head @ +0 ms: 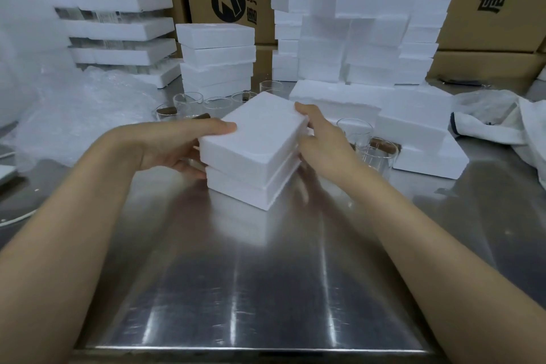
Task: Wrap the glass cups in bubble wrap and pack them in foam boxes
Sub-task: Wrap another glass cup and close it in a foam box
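The box is held on the tabletop between the left hand and right hand, both curled round its sides. The lid is best squared to the base and pressed down evenly.

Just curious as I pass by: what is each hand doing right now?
Left hand: grips the foam box on its left side.
Right hand: grips the same box on its right side.

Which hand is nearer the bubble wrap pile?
Left. The left hand holds the box on the side toward the bubble wrap; the right hand holds the opposite side.
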### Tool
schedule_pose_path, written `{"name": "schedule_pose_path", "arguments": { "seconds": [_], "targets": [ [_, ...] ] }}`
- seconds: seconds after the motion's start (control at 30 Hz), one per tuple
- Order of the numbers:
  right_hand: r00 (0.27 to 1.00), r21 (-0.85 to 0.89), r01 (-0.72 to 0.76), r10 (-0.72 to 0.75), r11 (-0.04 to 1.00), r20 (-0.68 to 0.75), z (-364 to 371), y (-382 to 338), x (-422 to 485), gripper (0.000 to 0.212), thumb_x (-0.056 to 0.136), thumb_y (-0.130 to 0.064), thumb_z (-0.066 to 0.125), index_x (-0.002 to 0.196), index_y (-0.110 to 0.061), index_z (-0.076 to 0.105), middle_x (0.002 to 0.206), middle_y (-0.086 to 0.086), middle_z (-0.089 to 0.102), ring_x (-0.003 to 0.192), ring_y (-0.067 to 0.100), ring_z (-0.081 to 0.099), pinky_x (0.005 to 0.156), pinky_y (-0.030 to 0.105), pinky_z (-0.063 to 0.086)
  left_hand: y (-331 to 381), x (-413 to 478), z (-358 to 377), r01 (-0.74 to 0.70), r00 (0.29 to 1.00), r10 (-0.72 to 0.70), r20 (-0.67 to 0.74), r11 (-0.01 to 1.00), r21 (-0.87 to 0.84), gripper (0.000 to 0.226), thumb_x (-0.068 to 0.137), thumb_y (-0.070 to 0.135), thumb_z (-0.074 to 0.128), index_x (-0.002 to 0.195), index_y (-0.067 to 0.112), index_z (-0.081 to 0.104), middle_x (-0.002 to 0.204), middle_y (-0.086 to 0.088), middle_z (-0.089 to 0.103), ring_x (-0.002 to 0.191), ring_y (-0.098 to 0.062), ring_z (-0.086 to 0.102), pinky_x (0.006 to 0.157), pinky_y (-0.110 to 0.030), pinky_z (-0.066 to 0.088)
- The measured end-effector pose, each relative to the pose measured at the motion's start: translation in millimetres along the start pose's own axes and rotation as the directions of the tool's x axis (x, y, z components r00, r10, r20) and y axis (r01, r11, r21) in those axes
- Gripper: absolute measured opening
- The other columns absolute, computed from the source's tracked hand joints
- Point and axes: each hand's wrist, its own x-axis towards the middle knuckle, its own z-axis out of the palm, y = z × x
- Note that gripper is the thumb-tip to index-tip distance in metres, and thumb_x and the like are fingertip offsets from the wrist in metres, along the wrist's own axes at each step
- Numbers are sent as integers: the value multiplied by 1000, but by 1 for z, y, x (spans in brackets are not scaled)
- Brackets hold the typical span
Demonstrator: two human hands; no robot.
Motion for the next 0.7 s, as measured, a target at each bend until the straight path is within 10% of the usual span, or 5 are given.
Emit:
{"name": "schedule_pose_path", "arguments": {
  "seconds": [0.13, 0.3, 0.43, 0.53, 0.7],
  "targets": [
    [963, 430, -221, 127, 876, 236, 2, -4, -3, 55, 92, -47, 42, 144, -52, 24, 142, -19, 44, 121, 14, 51, 99, 34, 47, 6, -1, 11, -12, 998, 9, 61, 999, 52, 60, 60, 70, 62, 103, 29, 67, 90, -6, 72, 72, -15, 69, 69, -29, 59],
    [961, 517, -261, 170, 815, 217, -9, -12, -5, 43, 92, -43, 58, 134, -37, 48, 111, -15, 68, 80, -1, 69, 61, 16, 51, 13, 3, 32, -35, 987, 18, 158, 994, 101, 98, 71, 81, 37, 102, -8, 64, 88, -25, 68, 73, -22, 66, 77, -33, 54],
    [973, 265, -183, 137, 947, 185, -29, -26, -13, 35, 92, -51, 53, 115, -28, 64, 110, -7, 70, 91, 9, 67, 80, 29, 55, 15, 4, 41, 10, 983, -11, 186, 1000, 7, 88, 85, 76, 26, 71, 1, 70, 83, -20, 72, 75, -23, 71, 67, -23, 57],
    [968, -56, -108, 118, 993, 220, -34, -39, -20, 80, 72, -82, 50, 138, -37, 43, 144, -12, 43, 125, 15, 49, 97, 35, 42, 15, 7, 51, -7, 988, 12, 154, 999, -34, 88, 88, 73, 24, 68, 2, 70, 83, -22, 72, 74, -26, 71, 62, -22, 57],
    [955, -319, -48, 137, 946, 264, -28, -45, -23, 93, 67, -76, 60, 146, -47, 22, 134, -7, 26, 111, 16, 42, 81, 28, 30, 14, 9, 47, -56, 993, 50, -103, 997, -59, 88, 94, 67, 11, 63, 6, 66, 75, -16, 72, 64, -19, 70, 59, -28, 49]
  ]
}}
